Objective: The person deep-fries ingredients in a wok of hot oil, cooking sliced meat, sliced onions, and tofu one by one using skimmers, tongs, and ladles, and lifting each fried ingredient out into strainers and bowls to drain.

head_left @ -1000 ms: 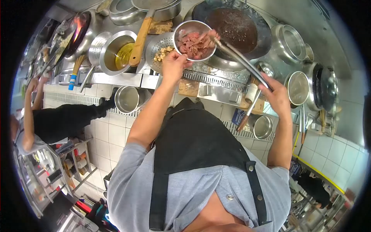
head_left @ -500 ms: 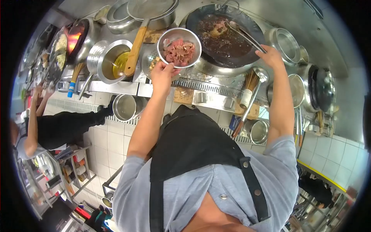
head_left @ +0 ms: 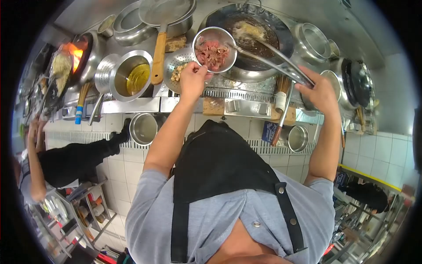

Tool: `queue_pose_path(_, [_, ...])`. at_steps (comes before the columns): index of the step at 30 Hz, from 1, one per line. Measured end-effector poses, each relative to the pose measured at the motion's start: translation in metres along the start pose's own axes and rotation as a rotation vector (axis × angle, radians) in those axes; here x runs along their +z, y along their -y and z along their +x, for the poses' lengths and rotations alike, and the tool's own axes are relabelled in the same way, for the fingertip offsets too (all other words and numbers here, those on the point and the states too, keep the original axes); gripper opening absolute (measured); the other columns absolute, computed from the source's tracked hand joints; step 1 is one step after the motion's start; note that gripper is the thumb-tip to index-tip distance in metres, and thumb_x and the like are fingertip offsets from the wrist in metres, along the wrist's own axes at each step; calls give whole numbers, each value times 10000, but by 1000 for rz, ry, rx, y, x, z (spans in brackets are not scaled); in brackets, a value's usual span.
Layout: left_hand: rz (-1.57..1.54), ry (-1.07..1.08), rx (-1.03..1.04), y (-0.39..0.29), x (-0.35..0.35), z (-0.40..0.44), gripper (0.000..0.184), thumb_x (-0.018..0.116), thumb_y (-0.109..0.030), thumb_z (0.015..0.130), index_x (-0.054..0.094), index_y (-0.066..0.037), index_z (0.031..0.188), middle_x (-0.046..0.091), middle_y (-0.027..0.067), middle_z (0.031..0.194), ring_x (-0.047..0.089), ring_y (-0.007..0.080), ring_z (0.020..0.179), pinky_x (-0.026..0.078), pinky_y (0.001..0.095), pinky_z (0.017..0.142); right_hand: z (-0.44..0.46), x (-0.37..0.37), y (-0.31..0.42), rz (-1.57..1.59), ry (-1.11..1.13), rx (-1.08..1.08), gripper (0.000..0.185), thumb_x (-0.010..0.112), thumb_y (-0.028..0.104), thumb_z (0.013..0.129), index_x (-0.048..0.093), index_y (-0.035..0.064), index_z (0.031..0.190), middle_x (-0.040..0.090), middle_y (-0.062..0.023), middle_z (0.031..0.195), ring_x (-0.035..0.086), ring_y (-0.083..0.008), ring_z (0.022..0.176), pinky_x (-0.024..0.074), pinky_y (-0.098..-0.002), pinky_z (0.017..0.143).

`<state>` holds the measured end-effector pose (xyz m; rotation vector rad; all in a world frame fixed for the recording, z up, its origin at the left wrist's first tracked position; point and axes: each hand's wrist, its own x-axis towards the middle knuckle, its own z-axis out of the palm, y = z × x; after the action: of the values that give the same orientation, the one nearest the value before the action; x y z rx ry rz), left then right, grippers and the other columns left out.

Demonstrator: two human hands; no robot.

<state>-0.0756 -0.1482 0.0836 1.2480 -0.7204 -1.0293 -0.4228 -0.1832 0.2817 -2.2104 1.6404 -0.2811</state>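
Steel V-shaped tongs (head_left: 292, 71) gripped in right hand (head_left: 323, 91), back from black wok (head_left: 285, 40) to still-unemptied round steel bowl (head_left: 212, 34) pinched in left hand (head_left: 192, 81).

A long steel desk (head_left: 132, 106) runs across the room, a slotted grille (head_left: 257, 96) set along part of its front edge. Behind the desk stands a plain grey metal wall (head_left: 369, 28) with soft reflections. In front of the desk lies a floor (head_left: 116, 169) of square white tiles, crossed by a slotted drain cover (head_left: 77, 137). Right of the desk is a tiled white wall (head_left: 373, 152), edged below by a yellow strip (head_left: 373, 177). Left of the desk, on its near side, stands a crowded metal rack (head_left: 103, 227). An orange flame (head_left: 75, 55) glows by the desk's left end; elsewhere the light is pale.
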Motion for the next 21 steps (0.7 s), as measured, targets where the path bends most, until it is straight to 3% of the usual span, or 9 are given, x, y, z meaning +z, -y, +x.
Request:
queue_pose_path(5, [103,77,86,-17,30,14,173,639,-30,926,542,-7,784,624,75,769,686,159,687,572,258,601,9,47,4,-154,-25,-143,474,760,206,841,676,151,1305,715,-172,1143,676,-366,1014,526,-411,912])
queue_pose_path(10, [-130,-3,-64,7,17,47,115,620,-6,912,544,16,829,677,152,857,720,220,737,632,306,682,11,36,-20,-13,-16,-101,439,749,215,859,684,138,1286,713,-174,1138,662,-376,1057,515,-418,925])
queue_pose_path(13, [-112,-63,-44,11,17,54,102,625,-8,905,554,23,839,677,149,851,720,219,731,632,301,670,21,33,-43,23,-30,-55,439,754,219,859,685,131,1283,706,-181,1174,666,-366,1088,514,-412,934])
queue_pose_path(16, [-58,-156,-51,10,20,58,171,637,2,885,530,6,751,636,107,736,708,201,637,586,271,553,40,34,-62,26,-26,-14,441,760,232,850,693,128,1274,714,-185,1158,676,-369,1072,519,-424,936])
queue_pose_path(19, [35,-161,52,12,24,63,162,641,-9,879,547,25,752,652,116,730,714,196,628,576,276,542,68,48,-93,-31,-32,-77,458,761,268,843,695,144,1279,717,-188,1146,678,-372,1064,519,-441,940])
queue_pose_path(21, [95,-157,81,11,29,67,151,643,-13,876,561,40,761,664,128,736,719,199,632,582,283,546,89,53,-101,-124,35,24,485,762,299,836,687,171,1298,716,-187,1149,676,-368,1074,521,-449,945])
